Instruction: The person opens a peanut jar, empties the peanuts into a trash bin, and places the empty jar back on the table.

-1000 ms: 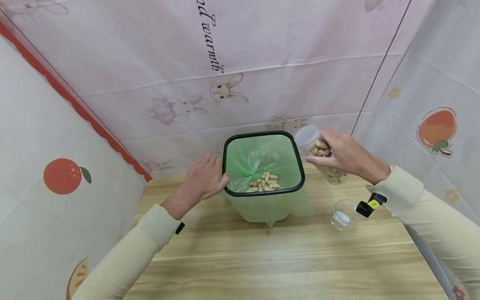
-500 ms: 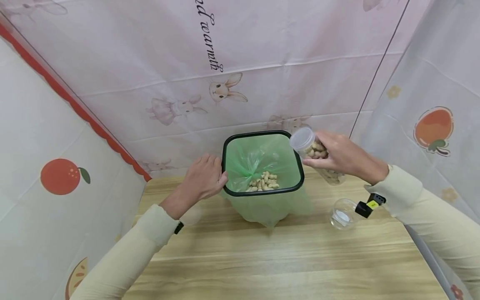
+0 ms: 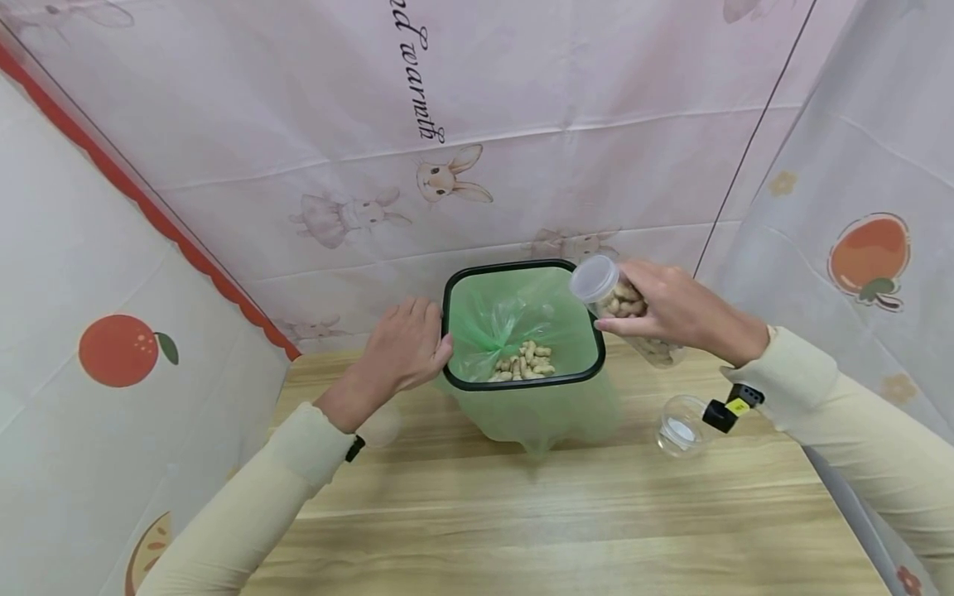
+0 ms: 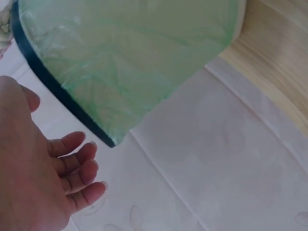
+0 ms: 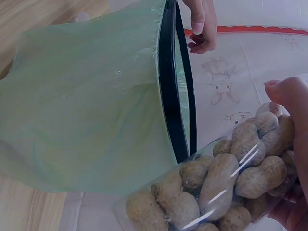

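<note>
In the head view, a bin (image 3: 522, 414) with a black rim and a pale green plastic liner stands on the table. Several peanuts (image 3: 527, 362) lie inside it. My right hand (image 3: 681, 306) grips a clear plastic jar (image 3: 656, 352) of peanuts, held tilted, its whitish round top end (image 3: 595, 278) by the bin's right rim. Unshelled peanuts fill the jar in the right wrist view, where my thumb (image 5: 288, 91) lies at its side. My left hand (image 3: 406, 343) is beside the bin's left rim; the left wrist view shows its fingers (image 4: 77, 166) loosely bent, apart from the rim.
A clear round container (image 3: 680, 426) stands on the wooden table (image 3: 566, 521), right of the bin. A faint clear round piece (image 3: 380, 426) lies near my left wrist. Printed cloth walls (image 3: 492, 199) enclose the table at the back and sides.
My right hand has carried the peanut jar a little to the left, so its top end now overlaps the bin's right rim. The left hand stays nearly still.
</note>
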Tool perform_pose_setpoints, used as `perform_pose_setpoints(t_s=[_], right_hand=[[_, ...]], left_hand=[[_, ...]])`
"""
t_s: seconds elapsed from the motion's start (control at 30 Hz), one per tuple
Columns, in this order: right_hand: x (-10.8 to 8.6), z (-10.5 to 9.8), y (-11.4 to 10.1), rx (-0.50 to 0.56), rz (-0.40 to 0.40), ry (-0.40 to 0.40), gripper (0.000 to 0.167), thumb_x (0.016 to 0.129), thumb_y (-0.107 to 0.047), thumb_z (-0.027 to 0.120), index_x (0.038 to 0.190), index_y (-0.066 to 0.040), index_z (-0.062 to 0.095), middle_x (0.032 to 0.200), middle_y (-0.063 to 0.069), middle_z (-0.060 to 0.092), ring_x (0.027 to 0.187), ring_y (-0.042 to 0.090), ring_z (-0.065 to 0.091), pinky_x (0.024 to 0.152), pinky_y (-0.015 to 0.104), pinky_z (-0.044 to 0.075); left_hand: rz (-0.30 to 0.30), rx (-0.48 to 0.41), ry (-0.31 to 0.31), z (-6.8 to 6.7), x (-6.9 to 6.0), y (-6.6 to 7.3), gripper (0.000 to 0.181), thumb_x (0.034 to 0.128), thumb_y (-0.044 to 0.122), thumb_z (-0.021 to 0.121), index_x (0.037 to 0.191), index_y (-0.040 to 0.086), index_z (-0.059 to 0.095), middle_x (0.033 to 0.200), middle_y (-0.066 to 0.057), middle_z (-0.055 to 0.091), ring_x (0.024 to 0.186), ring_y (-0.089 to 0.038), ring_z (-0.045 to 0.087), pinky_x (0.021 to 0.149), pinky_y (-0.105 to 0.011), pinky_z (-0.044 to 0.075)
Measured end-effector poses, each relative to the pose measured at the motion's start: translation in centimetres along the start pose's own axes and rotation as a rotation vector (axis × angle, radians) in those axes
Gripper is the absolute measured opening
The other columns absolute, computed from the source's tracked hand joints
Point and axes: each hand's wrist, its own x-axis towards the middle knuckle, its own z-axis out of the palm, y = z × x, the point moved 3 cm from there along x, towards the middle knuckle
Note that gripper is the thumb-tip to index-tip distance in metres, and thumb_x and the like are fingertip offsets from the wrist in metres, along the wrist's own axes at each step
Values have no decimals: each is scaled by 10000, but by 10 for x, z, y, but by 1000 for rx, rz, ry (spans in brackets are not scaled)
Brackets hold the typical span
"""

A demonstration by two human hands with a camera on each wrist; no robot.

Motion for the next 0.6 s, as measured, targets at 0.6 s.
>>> perform_pose_setpoints(t_s=[0.6], right_hand=[[5,1,-7,-14,27,-64,635,813,-281,866,1308,7,592,1050,121,707,847,187,663,681,359,572]], left_hand=[[36,-67,74,-17,17,6,602,1028,500,437,1378,17,525,1177,-154,596,927,-282,593,699,-397,528]])
